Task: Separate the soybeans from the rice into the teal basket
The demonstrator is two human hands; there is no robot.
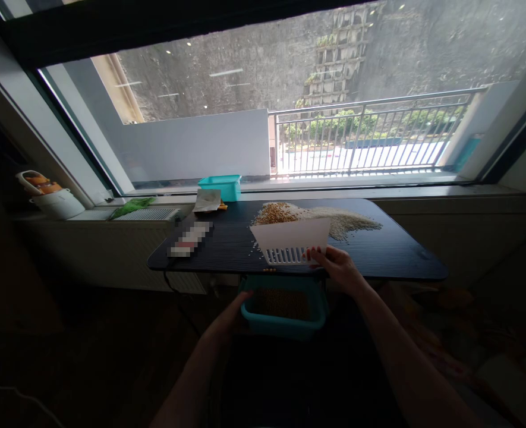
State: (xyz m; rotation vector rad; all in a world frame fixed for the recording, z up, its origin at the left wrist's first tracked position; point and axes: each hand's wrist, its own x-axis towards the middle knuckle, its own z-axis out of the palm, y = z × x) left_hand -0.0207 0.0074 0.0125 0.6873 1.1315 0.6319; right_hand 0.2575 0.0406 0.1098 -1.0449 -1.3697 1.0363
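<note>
My right hand (339, 268) grips the handle end of a white slotted scoop (292, 239) that rests on the dark table (400, 261) near its front edge. Behind the scoop lies a pile of brown grains (275, 213) beside a spread of white rice (347, 221). My left hand (233, 312) holds the left rim of a teal tub (284, 309) just under the table's front edge; brown grains lie inside it. A few loose grains lie at the table edge above the tub.
A second teal tub (221, 186) and a paper packet (207, 201) stand at the back of the table by the window sill. A white pot (57, 203) and something green (131, 207) sit on the ledge at left. The floor below is dark.
</note>
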